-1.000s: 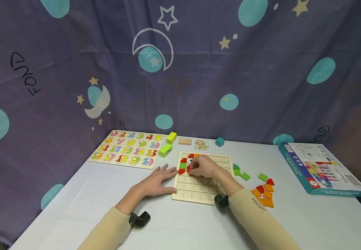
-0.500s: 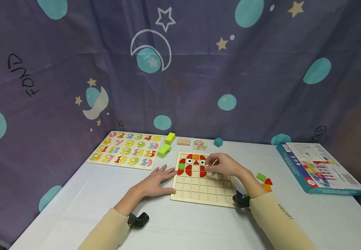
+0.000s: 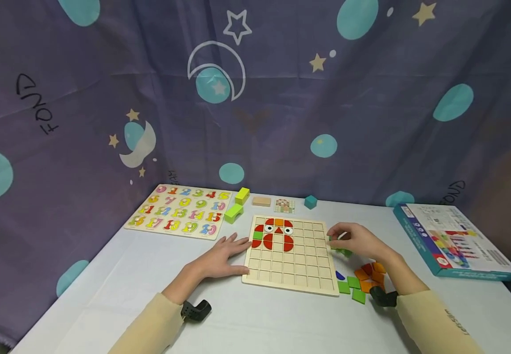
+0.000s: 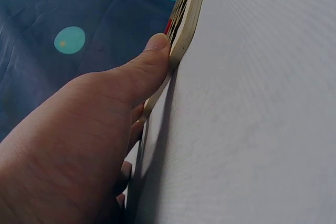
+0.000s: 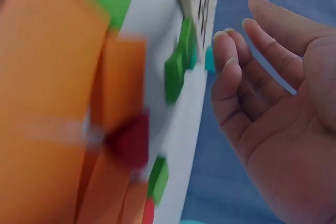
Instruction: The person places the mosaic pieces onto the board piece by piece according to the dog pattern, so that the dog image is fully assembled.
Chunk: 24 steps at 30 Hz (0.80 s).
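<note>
— Left hand (image 3: 223,258)? Lying flat at centre frame, fingers spread, thumb pressed to the left edge of the grid board (image 3: 290,255). Best left there, steadying the board.

— And the right hand (image 3: 356,240)? Hovering just right of the board, fingers relaxed and apart over green tiles (image 3: 340,250). Holding nothing, judging by the wrist view: open palm (image 5: 273,98), green pieces (image 5: 178,66) beside it.

— How to pick well? Probably with a pinch on one tile's edges, lifting straight up, without nudging the orange tiles (image 3: 370,276) at lower right.

— Then? Matched to the half-built pattern (image 3: 274,234) in the board's upper left, lowered squarely into a free cell.
</note>
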Each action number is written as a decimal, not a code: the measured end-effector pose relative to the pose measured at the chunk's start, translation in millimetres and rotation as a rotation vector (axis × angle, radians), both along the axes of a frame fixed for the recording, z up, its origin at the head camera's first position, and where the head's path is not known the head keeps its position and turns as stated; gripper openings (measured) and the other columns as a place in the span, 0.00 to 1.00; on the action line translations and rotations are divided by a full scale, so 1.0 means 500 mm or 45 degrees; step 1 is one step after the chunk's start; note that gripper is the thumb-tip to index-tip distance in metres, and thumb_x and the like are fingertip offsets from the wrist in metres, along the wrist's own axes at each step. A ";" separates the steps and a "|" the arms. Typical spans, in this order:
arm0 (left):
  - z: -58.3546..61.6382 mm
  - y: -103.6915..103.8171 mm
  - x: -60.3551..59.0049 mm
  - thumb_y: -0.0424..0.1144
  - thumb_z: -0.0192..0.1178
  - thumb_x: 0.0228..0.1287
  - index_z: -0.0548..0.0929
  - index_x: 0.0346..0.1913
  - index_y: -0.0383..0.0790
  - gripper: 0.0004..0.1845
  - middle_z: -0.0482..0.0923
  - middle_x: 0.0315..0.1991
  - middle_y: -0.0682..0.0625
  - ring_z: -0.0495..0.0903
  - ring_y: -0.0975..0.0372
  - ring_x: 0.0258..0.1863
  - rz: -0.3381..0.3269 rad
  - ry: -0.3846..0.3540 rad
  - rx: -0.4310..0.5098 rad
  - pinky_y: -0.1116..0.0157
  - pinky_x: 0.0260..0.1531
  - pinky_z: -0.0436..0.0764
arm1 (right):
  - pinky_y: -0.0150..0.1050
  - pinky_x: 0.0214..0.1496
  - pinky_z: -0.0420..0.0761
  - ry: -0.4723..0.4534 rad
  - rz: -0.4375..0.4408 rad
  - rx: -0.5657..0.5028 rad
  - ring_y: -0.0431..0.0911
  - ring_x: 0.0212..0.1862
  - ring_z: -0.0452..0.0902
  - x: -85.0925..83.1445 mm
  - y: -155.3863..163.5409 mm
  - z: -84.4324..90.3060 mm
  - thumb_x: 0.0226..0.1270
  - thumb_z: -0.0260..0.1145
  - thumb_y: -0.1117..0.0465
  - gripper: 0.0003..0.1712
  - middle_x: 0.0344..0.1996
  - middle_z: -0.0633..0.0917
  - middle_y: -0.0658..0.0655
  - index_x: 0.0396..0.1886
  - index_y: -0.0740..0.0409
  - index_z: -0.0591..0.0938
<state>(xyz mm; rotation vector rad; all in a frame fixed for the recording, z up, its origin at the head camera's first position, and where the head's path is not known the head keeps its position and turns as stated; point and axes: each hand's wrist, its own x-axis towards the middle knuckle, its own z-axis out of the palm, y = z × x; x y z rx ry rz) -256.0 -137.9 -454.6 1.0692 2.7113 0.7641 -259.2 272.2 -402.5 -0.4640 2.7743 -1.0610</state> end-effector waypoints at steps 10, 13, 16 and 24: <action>-0.002 -0.001 -0.002 0.62 0.63 0.66 0.67 0.77 0.45 0.42 0.59 0.77 0.48 0.45 0.44 0.78 0.006 0.005 -0.011 0.42 0.74 0.44 | 0.35 0.40 0.83 -0.106 0.041 0.052 0.49 0.38 0.78 0.059 0.081 0.004 0.65 0.73 0.61 0.16 0.40 0.82 0.54 0.50 0.61 0.84; -0.003 -0.001 -0.004 0.63 0.62 0.66 0.67 0.76 0.45 0.42 0.59 0.77 0.48 0.45 0.45 0.78 0.007 0.007 -0.020 0.42 0.74 0.44 | 0.33 0.39 0.82 -0.122 0.081 0.055 0.50 0.38 0.76 0.075 0.098 0.003 0.65 0.73 0.62 0.15 0.39 0.82 0.54 0.50 0.61 0.84; -0.002 -0.001 -0.004 0.62 0.62 0.66 0.67 0.76 0.44 0.42 0.59 0.77 0.49 0.45 0.45 0.78 0.006 0.005 -0.021 0.42 0.74 0.43 | 0.33 0.39 0.81 -0.134 0.122 0.039 0.50 0.38 0.75 0.087 0.109 0.000 0.64 0.73 0.64 0.14 0.38 0.82 0.54 0.49 0.61 0.84; -0.003 -0.003 -0.004 0.62 0.63 0.66 0.67 0.76 0.45 0.42 0.59 0.77 0.49 0.45 0.45 0.78 0.007 -0.001 -0.018 0.42 0.74 0.43 | 0.32 0.39 0.78 -0.146 0.166 0.059 0.50 0.39 0.73 0.101 0.115 -0.019 0.61 0.74 0.67 0.14 0.39 0.81 0.52 0.46 0.59 0.84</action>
